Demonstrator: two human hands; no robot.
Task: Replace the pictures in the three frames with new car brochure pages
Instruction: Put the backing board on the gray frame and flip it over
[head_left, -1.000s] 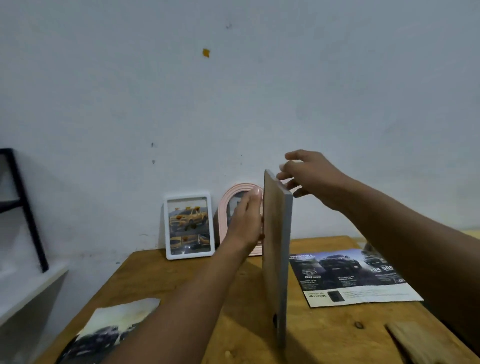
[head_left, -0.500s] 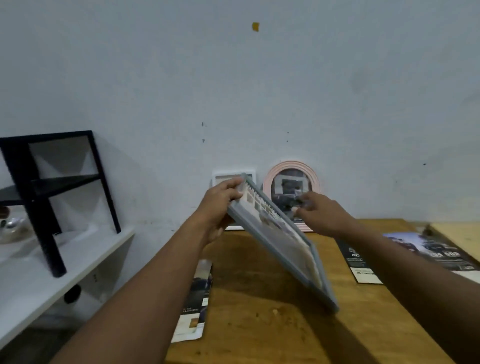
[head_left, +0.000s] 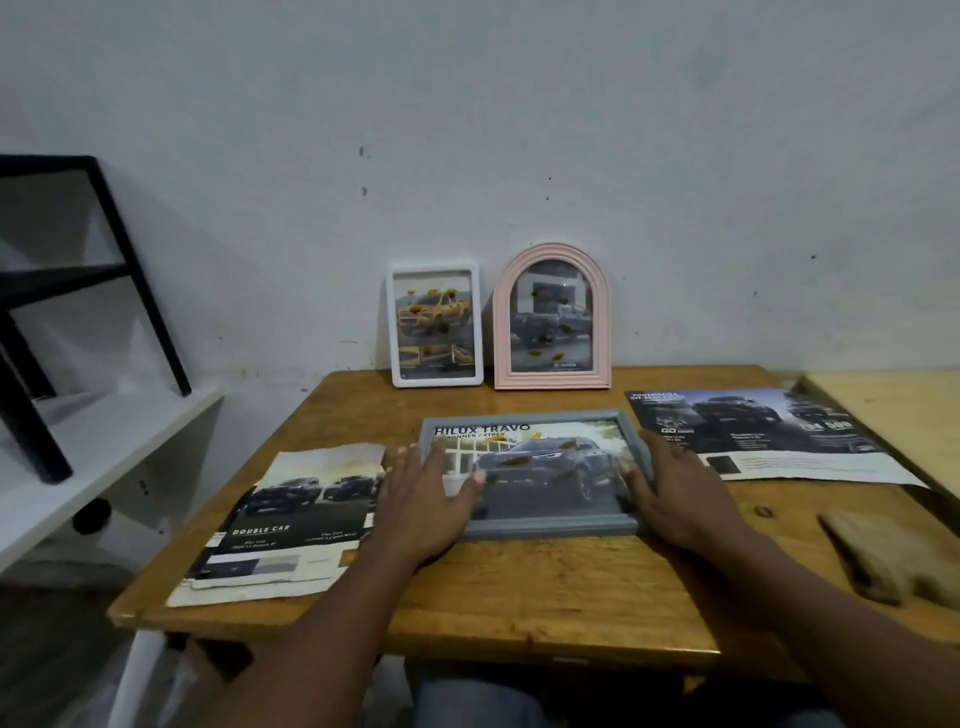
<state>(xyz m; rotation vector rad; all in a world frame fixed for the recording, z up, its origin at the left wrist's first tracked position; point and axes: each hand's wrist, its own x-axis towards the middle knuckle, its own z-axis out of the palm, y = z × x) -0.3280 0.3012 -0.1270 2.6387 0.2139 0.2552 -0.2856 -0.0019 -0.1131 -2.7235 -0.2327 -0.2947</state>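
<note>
- Grey picture frame (head_left: 530, 470) lies flat and face up at the middle of the wooden counter (head_left: 519, 592). It holds a page headed "HILUX TRAVO" that shows a dark pickup.
- Left grip (head_left: 426, 499) is released. The palm lies flat over the frame's left end, with the fingers straight, spread and resting on the glass.
- Right grip (head_left: 680, 493) is also released. It lies flat against the frame's right end, with the fingers along the right rail and the thumb on the glass.
- Both forearms reach forward from the near edge of the counter, one on each side of the frame.
- White frame (head_left: 435, 325) stands upright against the wall at the back of the counter and shows a yellow pickup.
- Pink arched frame (head_left: 551, 317) stands just beside it on the right, also against the wall, with a dark vehicle inside.
- "DOUBLE CAB" brochure page (head_left: 291, 519) lies flat at the counter's left edge, just beside the left grip.
- Dark brochure page (head_left: 753, 436) lies flat to the right of the grey frame, near the right grip.
- Brown object (head_left: 883, 561) lies at the counter's near right, too blurred to name.
- Black metal rack (head_left: 78, 280) stands on a white shelf (head_left: 130, 441) to the left.
</note>
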